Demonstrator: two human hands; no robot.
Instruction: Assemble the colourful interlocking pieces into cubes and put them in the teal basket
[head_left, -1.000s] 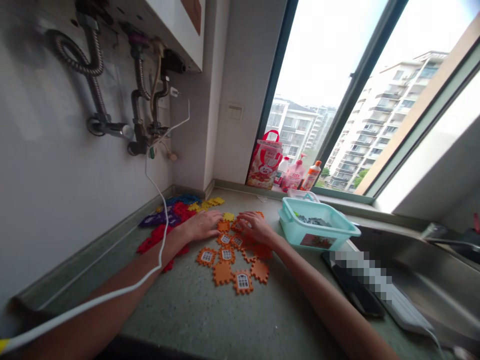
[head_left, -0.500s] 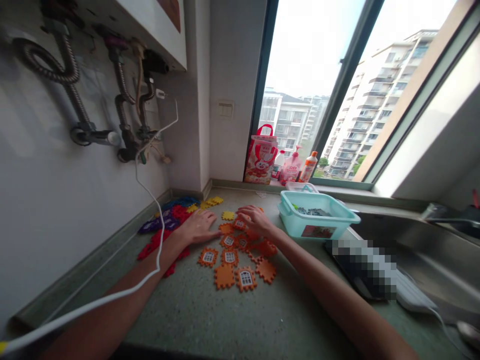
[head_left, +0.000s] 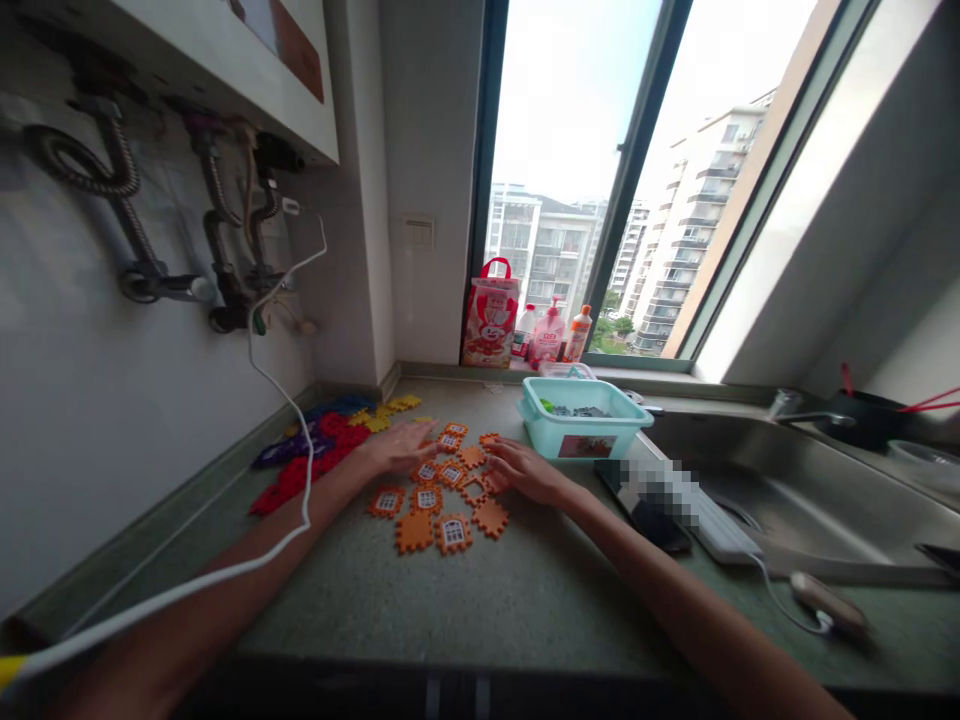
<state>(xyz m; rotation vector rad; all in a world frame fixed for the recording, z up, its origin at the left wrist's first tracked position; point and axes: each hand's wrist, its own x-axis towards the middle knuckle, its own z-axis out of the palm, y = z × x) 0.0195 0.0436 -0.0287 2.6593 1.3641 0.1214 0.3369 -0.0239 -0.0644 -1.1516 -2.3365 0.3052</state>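
Orange interlocking toy tiles lie in a loose group on the counter; some carry white window prints, such as this window tile (head_left: 454, 534), and others are plain, like this plain tile (head_left: 415, 533). At the group's left edge, my left hand (head_left: 401, 447) rests low with its fingers stretched out, touching or just above a few tiles. My right hand (head_left: 529, 472) lies along the right edge, fingers apart and slightly bent over orange tiles. A tile with an open middle (head_left: 474, 490) is near its fingertips. Neither hand visibly grips a tile.
Red tiles (head_left: 281, 488), purple and blue tiles and yellow tiles (head_left: 381, 416) are piled by the left wall. A turquoise bin (head_left: 585, 420) holds grey pieces. A white cable (head_left: 309, 470) crosses my left forearm. The sink (head_left: 720, 470) and a power strip (head_left: 705, 515) are right.
My right hand has moved from the far tiles towards the right side of the group, and the tiles there lie closer together. The camera view has turned slightly right.
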